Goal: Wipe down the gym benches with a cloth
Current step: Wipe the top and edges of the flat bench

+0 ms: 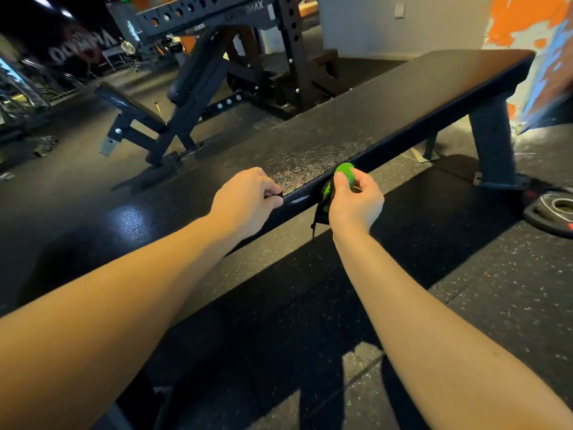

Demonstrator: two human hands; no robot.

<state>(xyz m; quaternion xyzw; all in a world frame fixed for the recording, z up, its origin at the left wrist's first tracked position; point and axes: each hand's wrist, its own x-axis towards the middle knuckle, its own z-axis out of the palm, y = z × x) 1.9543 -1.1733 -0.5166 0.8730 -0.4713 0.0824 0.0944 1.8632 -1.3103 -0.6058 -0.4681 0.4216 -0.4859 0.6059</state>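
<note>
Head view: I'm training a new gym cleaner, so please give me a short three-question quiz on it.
1. True or false: the right hand holds a green cloth against the near side of the bench.
2. What lies on the floor to the right of the bench?
A. a plate
B. a kettlebell
C. a bottle
3. Fill in: the left hand grips the bench's ___ edge.

Key: 1 true; 2 A; 3 near.
</note>
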